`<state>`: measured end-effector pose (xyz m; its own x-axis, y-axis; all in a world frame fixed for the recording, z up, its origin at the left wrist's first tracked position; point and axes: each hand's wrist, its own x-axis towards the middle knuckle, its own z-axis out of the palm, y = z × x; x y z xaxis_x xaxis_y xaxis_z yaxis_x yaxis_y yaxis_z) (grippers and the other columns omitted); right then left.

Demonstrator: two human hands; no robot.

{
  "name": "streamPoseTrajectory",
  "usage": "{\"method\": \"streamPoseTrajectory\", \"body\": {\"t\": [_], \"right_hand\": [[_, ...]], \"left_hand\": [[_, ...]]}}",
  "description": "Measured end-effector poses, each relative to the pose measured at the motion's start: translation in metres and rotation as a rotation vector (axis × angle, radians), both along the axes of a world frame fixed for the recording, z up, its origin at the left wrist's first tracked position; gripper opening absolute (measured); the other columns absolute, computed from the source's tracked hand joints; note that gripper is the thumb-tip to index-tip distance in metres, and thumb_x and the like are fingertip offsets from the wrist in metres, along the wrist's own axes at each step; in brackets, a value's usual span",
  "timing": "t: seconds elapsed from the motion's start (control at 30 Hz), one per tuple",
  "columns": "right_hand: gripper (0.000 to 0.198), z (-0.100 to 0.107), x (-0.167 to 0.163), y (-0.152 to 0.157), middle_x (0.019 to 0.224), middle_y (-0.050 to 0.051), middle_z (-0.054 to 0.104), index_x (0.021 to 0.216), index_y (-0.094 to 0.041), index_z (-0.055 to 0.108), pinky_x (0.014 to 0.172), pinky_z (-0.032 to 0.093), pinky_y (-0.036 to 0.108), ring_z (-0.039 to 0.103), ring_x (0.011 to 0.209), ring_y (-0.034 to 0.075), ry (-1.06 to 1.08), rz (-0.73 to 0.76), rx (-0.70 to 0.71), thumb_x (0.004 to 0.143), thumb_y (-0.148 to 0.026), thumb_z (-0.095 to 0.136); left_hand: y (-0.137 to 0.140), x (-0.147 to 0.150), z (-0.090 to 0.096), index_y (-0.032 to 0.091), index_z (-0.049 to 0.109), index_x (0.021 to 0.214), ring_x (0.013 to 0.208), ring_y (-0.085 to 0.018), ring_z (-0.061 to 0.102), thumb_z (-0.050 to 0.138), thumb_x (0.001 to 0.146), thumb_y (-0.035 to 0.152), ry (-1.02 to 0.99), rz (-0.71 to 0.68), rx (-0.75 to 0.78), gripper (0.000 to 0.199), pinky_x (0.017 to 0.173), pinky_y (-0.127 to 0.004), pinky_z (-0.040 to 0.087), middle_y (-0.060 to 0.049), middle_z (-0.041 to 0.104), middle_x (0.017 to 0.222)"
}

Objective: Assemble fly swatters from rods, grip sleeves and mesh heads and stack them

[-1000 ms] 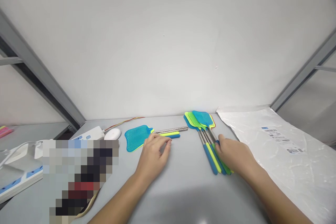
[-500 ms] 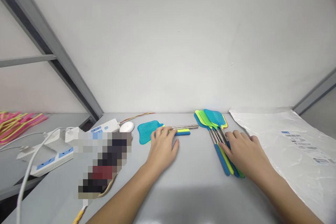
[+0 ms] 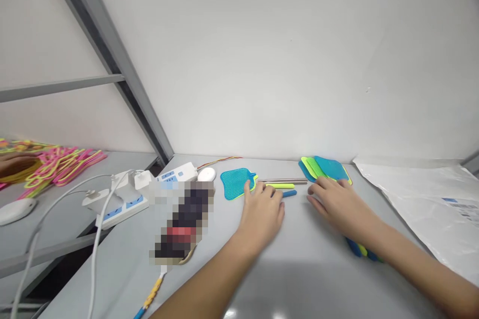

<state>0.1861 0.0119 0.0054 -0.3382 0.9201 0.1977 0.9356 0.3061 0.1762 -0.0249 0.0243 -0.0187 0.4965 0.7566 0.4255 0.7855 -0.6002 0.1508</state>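
My left hand (image 3: 262, 214) lies with fingers spread over the loose fly swatter parts. Beside its fingertips are a blue mesh swatter head (image 3: 235, 183) with a yellow-green edge below it, thin metal rods (image 3: 284, 181), a yellow-green handle (image 3: 280, 186) and a blue handle (image 3: 290, 193). My right hand (image 3: 342, 204) is open, with its fingers bent and thumb apart, over a group of fly swatters (image 3: 331, 167). Their blue and green heads show beyond the hand and the handle ends (image 3: 359, 249) below the forearm. The middle of this group is hidden.
A white plastic bag (image 3: 415, 184) lies at the right. On the left are power strips (image 3: 123, 209) with plugs and cables, a white round disc (image 3: 206, 174) and a blurred-out object (image 3: 187, 219) on a cord. Another person's hand (image 3: 15, 164) is by pink and yellow cords (image 3: 63, 164).
The view has turned left, so things sit further right. My right hand has moved off the handles leftward, towards the loose parts. The loose blue and yellow-green handles have spread apart under my left hand.
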Motion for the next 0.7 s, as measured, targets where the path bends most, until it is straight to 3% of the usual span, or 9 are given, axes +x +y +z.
{"method": "streamPoseTrajectory", "body": {"t": [0.13, 0.27, 0.57, 0.7], "right_hand": [[0.031, 0.013, -0.027, 0.051, 0.098, 0.008, 0.061, 0.094, -0.018, 0.062, 0.075, 0.035, 0.032, 0.058, 0.083, 0.018, 0.060, 0.069, -0.135, 0.098, -0.027, 0.033], [0.026, 0.010, -0.043, 0.088, 0.100, 0.008, 0.063, 0.094, -0.018, 0.066, 0.076, 0.036, 0.030, 0.060, 0.082, 0.017, 0.050, 0.125, -0.203, 0.094, -0.029, 0.042], [0.018, -0.006, -0.047, 0.104, 0.086, 0.006, 0.067, 0.080, -0.018, 0.060, 0.072, 0.036, 0.030, 0.061, 0.075, 0.018, 0.063, 0.169, -0.236, 0.089, -0.020, 0.045], [0.016, 0.001, -0.051, 0.102, 0.079, 0.008, 0.067, 0.094, -0.015, 0.057, 0.070, 0.038, 0.031, 0.062, 0.073, 0.021, 0.112, 0.110, -0.165, 0.090, -0.017, 0.042]], "left_hand": [[-0.002, -0.001, -0.006, 0.022, 0.063, 0.098, 0.097, -0.026, 0.050, 0.048, 0.089, 0.019, 0.046, -0.010, -0.006, 0.018, 0.098, -0.056, 0.031, -0.007, 0.062, 0.091], [-0.002, 0.000, -0.015, 0.020, 0.062, 0.096, 0.095, -0.026, 0.050, 0.048, 0.088, 0.017, 0.059, -0.029, -0.024, 0.016, 0.091, -0.050, 0.036, -0.007, 0.060, 0.087], [-0.005, 0.007, -0.028, 0.020, 0.058, 0.090, 0.085, -0.023, 0.049, 0.047, 0.089, 0.019, 0.052, -0.110, -0.049, 0.012, 0.073, -0.039, 0.036, -0.005, 0.056, 0.082], [-0.001, 0.006, -0.027, 0.020, 0.059, 0.090, 0.089, -0.023, 0.049, 0.046, 0.090, 0.020, 0.033, -0.077, -0.029, 0.013, 0.076, -0.040, 0.034, -0.004, 0.057, 0.083]]}}
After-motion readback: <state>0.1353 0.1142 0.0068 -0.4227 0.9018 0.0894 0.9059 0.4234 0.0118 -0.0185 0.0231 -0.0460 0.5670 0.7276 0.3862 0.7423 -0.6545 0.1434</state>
